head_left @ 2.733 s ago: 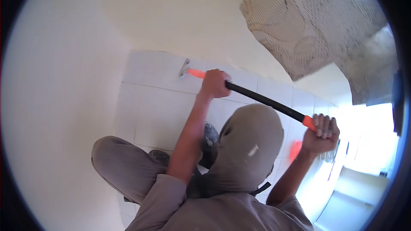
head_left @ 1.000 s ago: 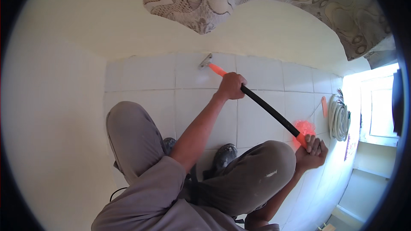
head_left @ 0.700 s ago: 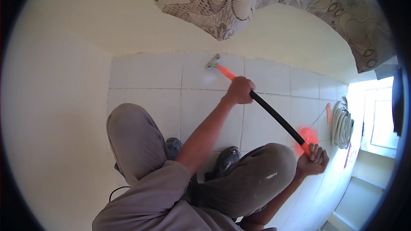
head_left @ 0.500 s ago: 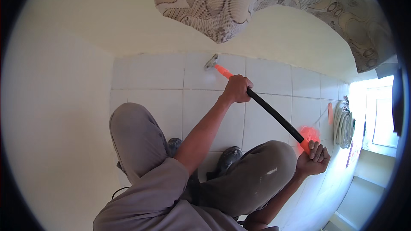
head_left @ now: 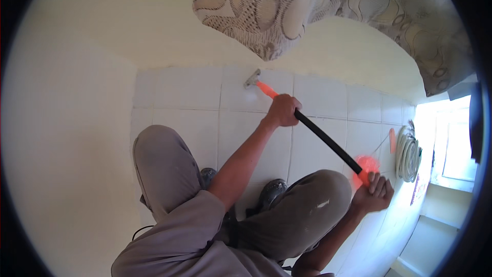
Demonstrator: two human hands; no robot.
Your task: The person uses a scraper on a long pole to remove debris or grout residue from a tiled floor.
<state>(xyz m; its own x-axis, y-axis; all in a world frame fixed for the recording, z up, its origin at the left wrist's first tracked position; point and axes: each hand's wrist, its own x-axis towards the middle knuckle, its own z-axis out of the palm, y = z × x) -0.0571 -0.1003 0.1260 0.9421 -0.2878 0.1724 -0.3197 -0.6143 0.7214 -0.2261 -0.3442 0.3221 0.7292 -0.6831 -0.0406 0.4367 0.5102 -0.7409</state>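
A long-handled scraper with a black shaft and orange ends slants across the view. Its pale metal head rests on the tiled floor, near the base of the wall. My left hand is closed round the shaft just behind the orange neck. At the other end, my right hand wraps the orange butt, beside my right knee. I am squatting, with both knees and dark shoes in view.
A patterned curtain hangs from above. On the right lie a coiled pale cable, a thin rod with an orange handle and a bright orange-red see-through item. A plain wall rises on the left.
The view has shifted slightly, so curtain and floor sit a little lower. Both hands keep their hold on the scraper, whose head stays near the same floor tile.
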